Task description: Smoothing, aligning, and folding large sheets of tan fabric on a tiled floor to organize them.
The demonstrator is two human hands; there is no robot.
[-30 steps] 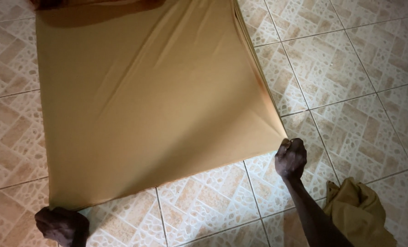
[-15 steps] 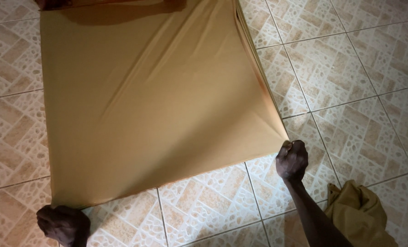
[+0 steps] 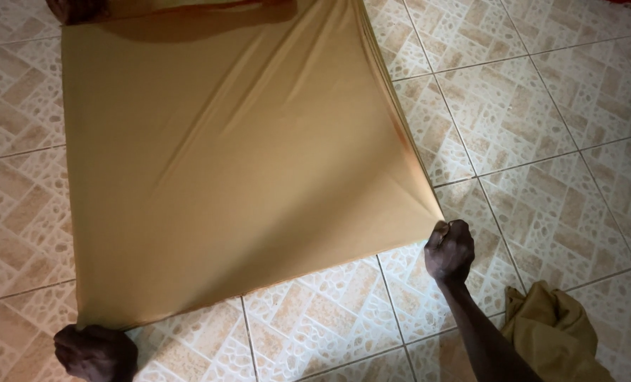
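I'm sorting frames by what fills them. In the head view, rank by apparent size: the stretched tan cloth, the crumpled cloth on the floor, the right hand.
1. stretched tan cloth, by far the largest.
2. crumpled cloth, partly cut off by the frame.
3. right hand, smallest.

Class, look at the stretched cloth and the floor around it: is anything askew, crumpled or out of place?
The tan cloth is pulled taut between the left hand and right hand, with only faint diagonal creases. One thing stands out: a second, mustard-coloured cloth lies crumpled on the tiled floor beside the right forearm.
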